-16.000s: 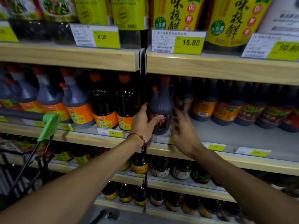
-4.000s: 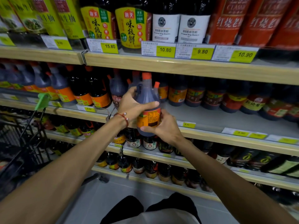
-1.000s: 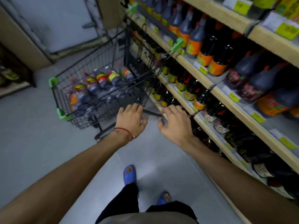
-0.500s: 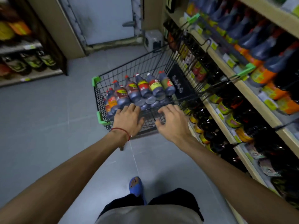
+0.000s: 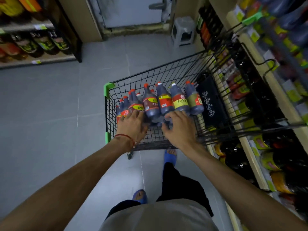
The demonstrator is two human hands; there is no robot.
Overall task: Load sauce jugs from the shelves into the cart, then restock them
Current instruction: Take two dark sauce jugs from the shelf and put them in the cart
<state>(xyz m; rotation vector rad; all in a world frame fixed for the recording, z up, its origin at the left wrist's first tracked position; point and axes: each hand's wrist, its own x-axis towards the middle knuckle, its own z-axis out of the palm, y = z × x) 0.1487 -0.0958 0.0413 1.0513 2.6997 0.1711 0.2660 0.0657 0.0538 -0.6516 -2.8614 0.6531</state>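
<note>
Aisle, cart stop.

- Cart [image 5: 175, 72]: black wire, green corner guards, parked close along the right-hand shelves [image 5: 248, 44], which carry rows of dark bottles. This is probably so that each jug has only a short swing between shelf and basket.
- Sauce jugs [image 5: 150, 104]: they are inside the cart basket, in one tight row across it, side by side and touching. Bodies lie tipped back, the capped necks pointing away from the person and the bases toward the near wall. Lying packed like this likely stops them from rolling or toppling when the cart moves. The labels face up, in orange, red and yellow.
- A black folded panel [image 5: 208, 100] with white icons sits just right of the row, inside the basket.

Hands:
- Left hand [image 5: 133, 125]: the arm reaches out long over the near rim, palm down. The fingers [image 5: 131, 115] are spread and fairly straight, laid on the bases of the left jugs, touching rather than wrapping. A red cord bracelet [image 5: 125, 136] is on the wrist.
- Right hand [image 5: 180, 129]: it has the same reach, over the middle of the row. Its fingers [image 5: 170, 116] bend down over a jug's base. Whether they close on it cannot be told, as the tips are blurred.

Judgement: loading looks well advanced, and the hands seem to be settling or choosing a jug.

A blue sandal [image 5: 170, 157] stands on the grey floor [image 5: 50, 114] just behind the cart.
</note>
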